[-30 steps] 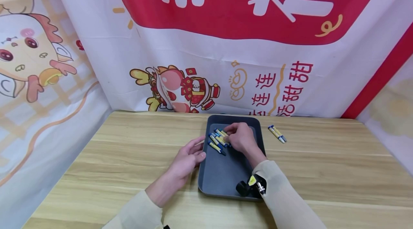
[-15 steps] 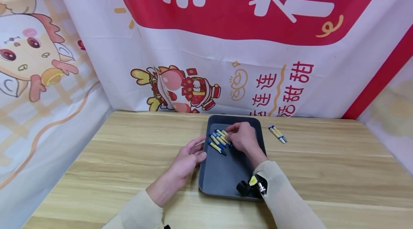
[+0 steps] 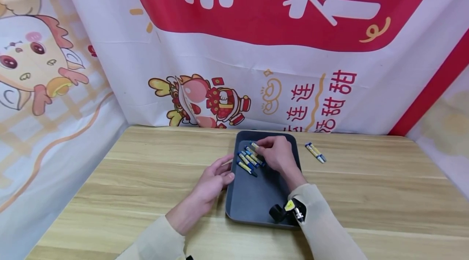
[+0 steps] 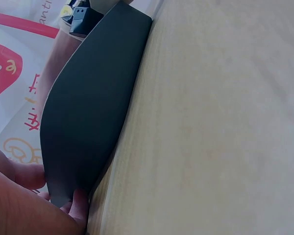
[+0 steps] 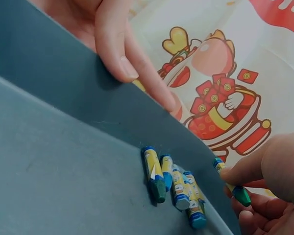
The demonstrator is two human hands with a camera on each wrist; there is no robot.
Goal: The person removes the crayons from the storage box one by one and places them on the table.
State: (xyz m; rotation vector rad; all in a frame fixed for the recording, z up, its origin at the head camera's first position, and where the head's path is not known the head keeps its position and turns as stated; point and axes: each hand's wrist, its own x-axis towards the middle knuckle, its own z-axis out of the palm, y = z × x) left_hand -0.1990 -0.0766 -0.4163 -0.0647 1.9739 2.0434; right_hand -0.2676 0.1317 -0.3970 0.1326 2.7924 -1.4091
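In the head view, a dark grey tray point(image 3: 253, 203) rests on the table with several yellow-wrapped crayons point(image 3: 246, 162) lying side by side near its left wall. My right hand point(image 3: 277, 155) is over the far part of the tray. Between thumb and fingers it pinches a green crayon point(image 5: 242, 197), raised and tilted in the right wrist view. My left hand point(image 3: 213, 178) holds the tray's left side, thumb point(image 5: 118, 63) over the rim and fingers along the outer wall. The left wrist view shows that hand at one end of the tray's outer wall point(image 4: 93, 107).
Two more crayons point(image 3: 315, 152) lie together on the wooden table point(image 3: 366, 186), right of the tray. A printed cloth point(image 3: 205, 48) hangs behind the table's back edge, close to the tray's far end. A small black wrist camera point(image 3: 278, 213) overhangs the tray's near right corner.
My right hand has shifted slightly away and up with the crayon, which now sits apart beyond the row. The left hand and tray have stayed in place.
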